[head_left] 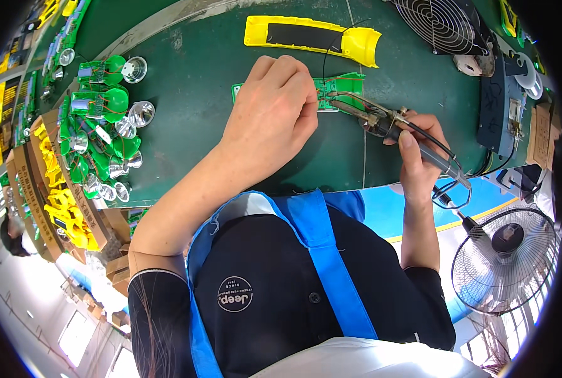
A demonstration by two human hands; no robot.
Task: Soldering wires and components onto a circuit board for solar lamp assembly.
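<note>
My right hand [419, 151] grips a soldering iron [441, 162] with a grey handle and a thin metal tube alongside. The iron's tip reaches the green circuit board [326, 99], which lies on the table in a green plastic holder [350, 84]. My left hand [275, 104] is closed over the board's left part, fingertips pinched beside the tip; what they hold is hidden. Behind the board lies a yellow plastic housing [309, 39] with a black panel [303, 38] inside. A thin black wire [325, 60] runs from the housing down to the board.
Several green assemblies [98, 104] with shiny reflector cups [142, 114] crowd the table's left side. A cardboard box [32, 189] of yellow parts stands beyond. At the right are a black fan with a wire guard [435, 22], a dark box-shaped unit [498, 120] and a standing fan [506, 252].
</note>
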